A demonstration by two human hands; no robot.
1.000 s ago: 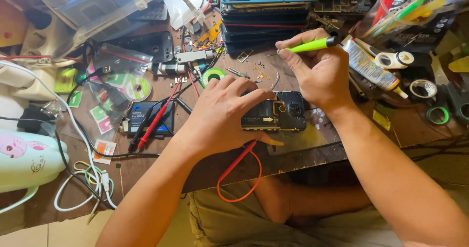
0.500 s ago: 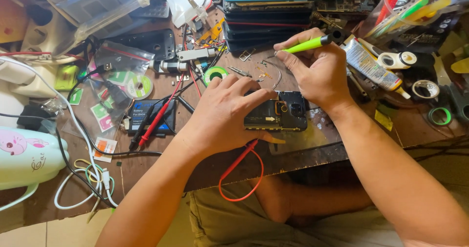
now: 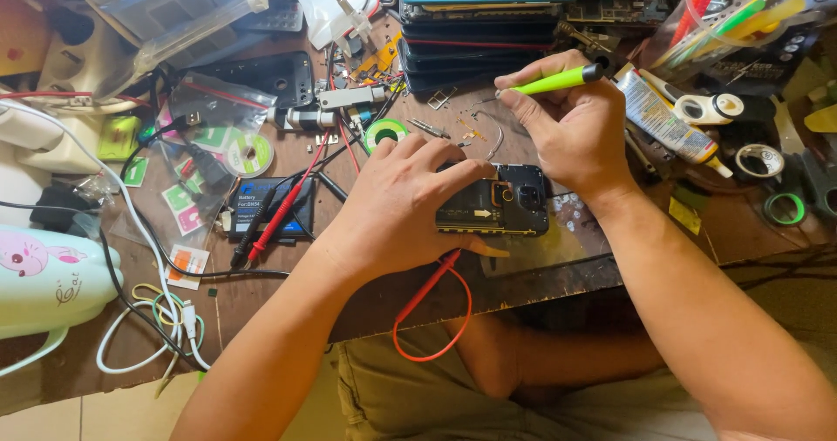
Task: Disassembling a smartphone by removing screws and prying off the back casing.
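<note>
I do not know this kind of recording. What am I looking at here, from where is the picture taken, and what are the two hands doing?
There is no machine here: a person works with two bare hands. The one picture comes from a camera worn on the person's head, which looks down at a cluttered wooden workbench, so the arms enter from the bottom.

The left hand lies flat on an opened black phone and presses it to the bench. The right hand holds a thin bright green tool like a pen, above the phone; whether its tip touches anything I cannot tell.

Around them lie red and black probe leads, a flat battery, a small green spool, a tube, rolls of tape, a stack of phones and white cables.
</note>
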